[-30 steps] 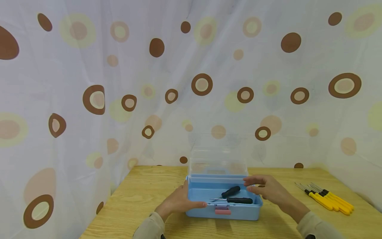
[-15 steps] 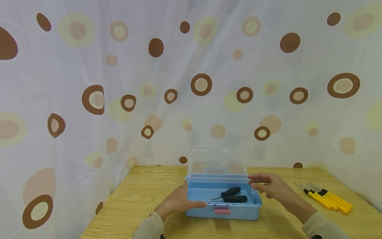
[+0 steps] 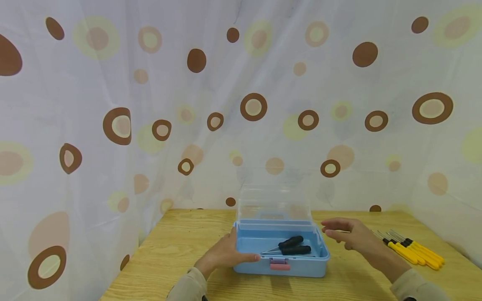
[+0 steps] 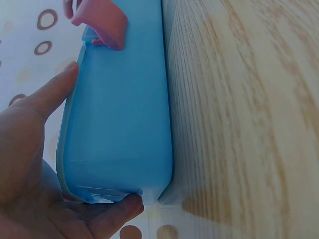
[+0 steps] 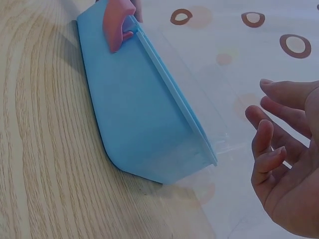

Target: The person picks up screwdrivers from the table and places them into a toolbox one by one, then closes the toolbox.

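A light blue plastic toolbox (image 3: 301,267) with a pink latch (image 3: 280,266) sits on the table, its clear lid (image 3: 275,205) raised at the back. Inside lie two screwdrivers with black handles, one (image 3: 291,241) behind the other (image 3: 296,250). My left hand (image 3: 222,253) holds the box's left end, thumb along the front rim and fingers against the end wall, as the left wrist view (image 4: 25,149) also shows. To the right of the box my right hand (image 3: 355,238) hovers, fingers loosely bent and holding nothing; a gap separates it from the box in the right wrist view.
Several yellow-handled tools (image 3: 418,251) with thin metal shafts lie on the wooden table (image 3: 180,238) at the right. A patterned white curtain (image 3: 211,92) hangs behind the table and along both sides.
My right hand has drawn away from the box to the right. The front black screwdriver has shifted slightly left and settled in the box. My left hand keeps its place.
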The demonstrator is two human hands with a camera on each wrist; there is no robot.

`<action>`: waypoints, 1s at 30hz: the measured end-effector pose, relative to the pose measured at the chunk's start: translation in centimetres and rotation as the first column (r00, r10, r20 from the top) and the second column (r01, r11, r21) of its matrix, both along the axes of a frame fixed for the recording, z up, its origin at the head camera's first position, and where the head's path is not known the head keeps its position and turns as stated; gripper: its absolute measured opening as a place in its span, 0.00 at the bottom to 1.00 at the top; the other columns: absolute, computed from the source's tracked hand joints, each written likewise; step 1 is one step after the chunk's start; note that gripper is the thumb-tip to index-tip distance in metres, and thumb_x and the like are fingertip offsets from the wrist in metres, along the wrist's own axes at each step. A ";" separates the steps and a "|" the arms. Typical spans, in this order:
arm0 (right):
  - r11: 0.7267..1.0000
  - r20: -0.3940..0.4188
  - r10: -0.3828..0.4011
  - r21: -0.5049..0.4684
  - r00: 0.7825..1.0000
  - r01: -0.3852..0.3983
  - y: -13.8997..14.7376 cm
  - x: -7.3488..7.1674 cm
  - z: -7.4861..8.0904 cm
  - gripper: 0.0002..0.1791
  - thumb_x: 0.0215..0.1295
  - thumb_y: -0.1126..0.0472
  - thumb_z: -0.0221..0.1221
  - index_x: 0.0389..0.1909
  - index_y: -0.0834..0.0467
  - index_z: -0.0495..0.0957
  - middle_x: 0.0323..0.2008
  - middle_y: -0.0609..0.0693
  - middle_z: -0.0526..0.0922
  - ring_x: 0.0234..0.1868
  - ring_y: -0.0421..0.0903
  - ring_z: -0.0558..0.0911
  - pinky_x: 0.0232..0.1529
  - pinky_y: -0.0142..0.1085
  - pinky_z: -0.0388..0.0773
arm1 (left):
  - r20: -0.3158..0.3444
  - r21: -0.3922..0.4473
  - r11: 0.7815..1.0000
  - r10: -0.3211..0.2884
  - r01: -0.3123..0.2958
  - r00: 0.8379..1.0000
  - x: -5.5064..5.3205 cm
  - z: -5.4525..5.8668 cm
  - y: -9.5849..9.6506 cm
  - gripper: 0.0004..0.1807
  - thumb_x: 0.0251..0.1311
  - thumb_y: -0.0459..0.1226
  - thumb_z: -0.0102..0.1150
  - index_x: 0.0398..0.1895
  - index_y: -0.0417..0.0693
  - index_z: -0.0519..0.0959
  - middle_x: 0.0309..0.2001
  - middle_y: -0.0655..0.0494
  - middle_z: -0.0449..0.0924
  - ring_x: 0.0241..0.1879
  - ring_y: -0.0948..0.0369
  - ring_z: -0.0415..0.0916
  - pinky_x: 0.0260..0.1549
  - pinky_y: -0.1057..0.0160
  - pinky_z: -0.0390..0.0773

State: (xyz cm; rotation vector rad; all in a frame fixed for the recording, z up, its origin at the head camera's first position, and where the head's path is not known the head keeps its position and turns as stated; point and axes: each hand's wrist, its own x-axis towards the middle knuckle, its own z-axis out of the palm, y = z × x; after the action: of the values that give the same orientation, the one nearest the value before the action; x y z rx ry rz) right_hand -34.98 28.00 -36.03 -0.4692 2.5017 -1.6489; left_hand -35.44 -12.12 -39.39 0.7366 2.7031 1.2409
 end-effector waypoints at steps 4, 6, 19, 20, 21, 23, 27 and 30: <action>1.000 0.004 -0.020 0.005 1.000 0.020 0.5 0.1 0.1 0.30 0.76 0.51 0.61 0.70 0.65 0.72 0.63 0.61 0.78 0.56 0.55 0.76 0.40 0.42 0.75 | -0.003 0.004 1.000 -0.009 0.009 1.000 0.0 0.0 0.0 0.64 0.57 0.57 0.75 0.82 0.38 0.44 0.72 0.36 0.64 0.66 0.41 0.69 0.62 0.36 0.70; 1.000 0.008 -0.024 0.005 1.000 0.024 0.8 0.2 0.1 0.30 0.77 0.51 0.61 0.70 0.66 0.71 0.64 0.62 0.77 0.57 0.56 0.75 0.41 0.43 0.75 | -0.006 0.011 1.000 -0.018 0.018 1.000 -0.1 0.0 0.0 0.63 0.57 0.56 0.75 0.82 0.39 0.44 0.72 0.37 0.64 0.65 0.41 0.70 0.61 0.37 0.71; 0.997 -0.024 -0.082 0.004 0.996 0.082 3.3 0.3 0.0 0.30 0.78 0.52 0.60 0.71 0.66 0.70 0.60 0.57 0.81 0.44 0.50 0.72 0.33 0.38 0.72 | -0.011 0.010 1.000 -0.010 0.010 1.000 -0.2 -0.1 0.0 0.63 0.56 0.57 0.76 0.81 0.39 0.45 0.71 0.38 0.65 0.65 0.42 0.70 0.61 0.37 0.71; 0.996 -0.023 -0.086 0.006 0.996 0.087 3.4 0.4 0.0 0.30 0.78 0.51 0.59 0.71 0.66 0.70 0.60 0.57 0.80 0.45 0.51 0.72 0.33 0.38 0.72 | -0.010 0.010 1.000 -0.010 0.010 1.000 -0.2 -0.1 0.0 0.64 0.56 0.57 0.76 0.81 0.39 0.45 0.71 0.38 0.65 0.65 0.42 0.70 0.61 0.37 0.71; 0.996 -0.024 -0.090 0.007 0.996 0.090 3.6 0.4 0.0 0.30 0.78 0.51 0.59 0.71 0.67 0.70 0.60 0.57 0.80 0.44 0.51 0.71 0.33 0.38 0.72 | -0.010 0.007 1.000 -0.008 0.008 1.000 -0.3 -0.2 0.0 0.64 0.56 0.57 0.76 0.81 0.39 0.45 0.71 0.38 0.65 0.65 0.43 0.70 0.61 0.37 0.71; 0.995 -0.022 -0.102 0.007 0.995 0.102 4.0 0.3 -0.1 0.30 0.78 0.51 0.59 0.71 0.66 0.70 0.59 0.56 0.81 0.44 0.52 0.71 0.33 0.38 0.72 | -0.009 0.002 1.000 -0.003 0.003 1.000 -0.3 -0.2 0.0 0.64 0.56 0.57 0.75 0.81 0.39 0.45 0.71 0.38 0.65 0.65 0.43 0.70 0.61 0.37 0.71; 0.993 -0.029 -0.116 -0.015 0.993 0.116 4.9 0.3 -0.3 0.29 0.79 0.51 0.58 0.72 0.65 0.70 0.57 0.52 0.81 0.44 0.51 0.72 0.33 0.38 0.72 | -0.008 0.001 1.000 -0.002 0.002 1.000 -0.3 -0.2 0.0 0.64 0.56 0.57 0.75 0.81 0.39 0.45 0.72 0.38 0.65 0.65 0.43 0.70 0.61 0.37 0.72; 0.990 -0.031 -0.133 -0.047 0.991 0.132 5.8 0.3 -0.5 0.27 0.79 0.51 0.58 0.70 0.61 0.73 0.56 0.48 0.81 0.44 0.49 0.72 0.33 0.38 0.72 | -0.004 0.002 1.000 0.002 -0.002 1.000 -0.3 -0.2 0.0 0.64 0.56 0.57 0.75 0.81 0.38 0.45 0.72 0.37 0.64 0.65 0.42 0.70 0.61 0.37 0.71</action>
State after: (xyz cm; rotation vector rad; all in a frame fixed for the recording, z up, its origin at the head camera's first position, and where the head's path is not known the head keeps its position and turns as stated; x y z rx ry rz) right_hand -34.72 33.78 -36.55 -0.3450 2.5766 -1.7612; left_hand -35.70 -12.14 -39.62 0.7369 2.7068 1.2442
